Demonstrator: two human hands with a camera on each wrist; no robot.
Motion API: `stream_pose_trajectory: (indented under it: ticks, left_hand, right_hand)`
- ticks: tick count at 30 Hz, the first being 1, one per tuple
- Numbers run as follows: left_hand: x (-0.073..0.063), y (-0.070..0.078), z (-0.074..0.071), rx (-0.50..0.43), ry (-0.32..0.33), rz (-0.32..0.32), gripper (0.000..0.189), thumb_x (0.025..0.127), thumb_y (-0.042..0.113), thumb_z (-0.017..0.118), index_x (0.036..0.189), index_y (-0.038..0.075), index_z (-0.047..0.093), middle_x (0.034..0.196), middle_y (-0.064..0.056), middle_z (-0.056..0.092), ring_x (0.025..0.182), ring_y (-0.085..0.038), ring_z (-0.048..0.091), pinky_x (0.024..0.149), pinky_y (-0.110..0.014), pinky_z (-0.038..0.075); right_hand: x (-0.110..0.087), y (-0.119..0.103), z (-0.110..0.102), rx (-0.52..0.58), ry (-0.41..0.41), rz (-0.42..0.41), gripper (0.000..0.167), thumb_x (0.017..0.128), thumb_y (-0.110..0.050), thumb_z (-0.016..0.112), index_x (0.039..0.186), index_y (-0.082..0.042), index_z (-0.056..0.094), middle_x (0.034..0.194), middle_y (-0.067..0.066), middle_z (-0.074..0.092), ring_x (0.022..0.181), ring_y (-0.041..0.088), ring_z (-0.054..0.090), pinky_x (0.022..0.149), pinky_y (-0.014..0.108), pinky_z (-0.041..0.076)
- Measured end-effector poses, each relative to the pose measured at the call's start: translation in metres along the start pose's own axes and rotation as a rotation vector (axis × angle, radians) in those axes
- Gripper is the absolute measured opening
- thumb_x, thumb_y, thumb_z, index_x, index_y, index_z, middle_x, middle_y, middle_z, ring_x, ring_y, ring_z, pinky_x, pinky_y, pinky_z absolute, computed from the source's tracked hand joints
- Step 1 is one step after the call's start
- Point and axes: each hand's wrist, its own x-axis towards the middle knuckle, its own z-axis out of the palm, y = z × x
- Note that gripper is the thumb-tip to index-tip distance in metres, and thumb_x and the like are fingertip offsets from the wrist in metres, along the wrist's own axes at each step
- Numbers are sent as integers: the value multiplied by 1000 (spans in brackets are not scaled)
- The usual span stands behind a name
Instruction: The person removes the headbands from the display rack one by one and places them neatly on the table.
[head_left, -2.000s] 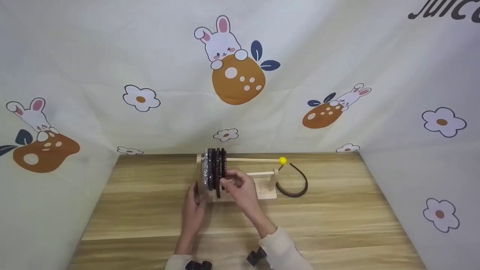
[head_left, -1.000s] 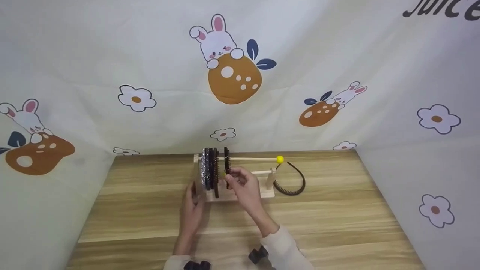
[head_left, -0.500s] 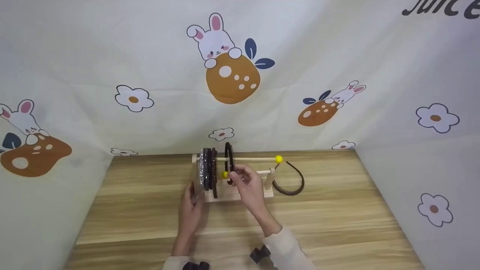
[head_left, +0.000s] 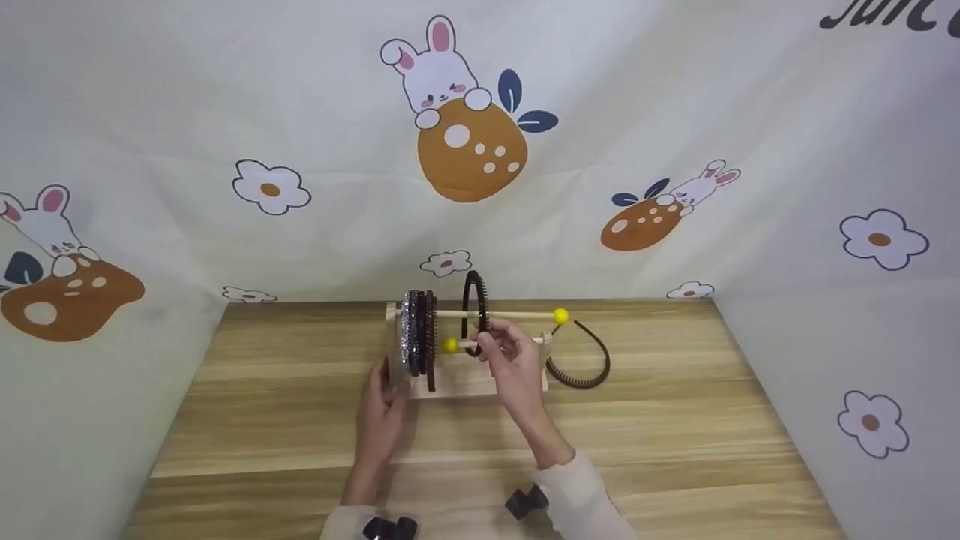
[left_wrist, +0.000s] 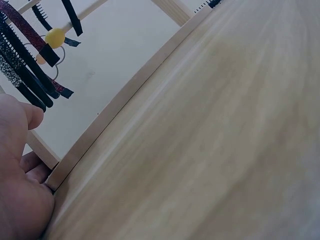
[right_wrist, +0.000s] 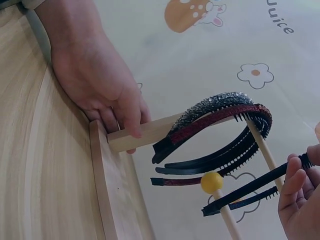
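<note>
A wooden two-rod stand [head_left: 465, 386] rests on the table. Several headbands [head_left: 412, 334], silver glitter, dark red and black, hang together at the left of its upper rod. My left hand [head_left: 381, 416] grips the foot of the stand's left post; in the right wrist view its fingers wrap that post [right_wrist: 150, 132]. My right hand [head_left: 517, 367] pinches a black toothed headband [head_left: 482, 296] apart from the row, near mid-rod. In the right wrist view this headband's ends reach past the lower rod's yellow ball [right_wrist: 212, 183]; its top is partly hidden by the fingers.
Another dark toothed headband [head_left: 602, 367] lies on the table right of the stand. A yellow ball [head_left: 561, 316] caps the upper rod's right end. A printed cloth [head_left: 337, 240] rises behind and at both sides of the wooden table [head_left: 675, 450].
My right hand has drawn the black headband rightward along the upper rod, away from the row, and raised it slightly. The lower rod's yellow ball came into sight. My left hand stays on the post.
</note>
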Motion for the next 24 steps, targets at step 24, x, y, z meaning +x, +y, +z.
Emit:
stream_pose_trajectory:
  ticks: [24]
  left_hand:
    - [2,-2,0,6,-10,-12,66,113,18,65,169,-1,35,166,-33,46,141,-53,58,118,-67,51]
  right_hand:
    - [0,-2,-24,56,65,-23,22,109,2,64,119,21,64,96,3,76,73,16,61,56,16,44]
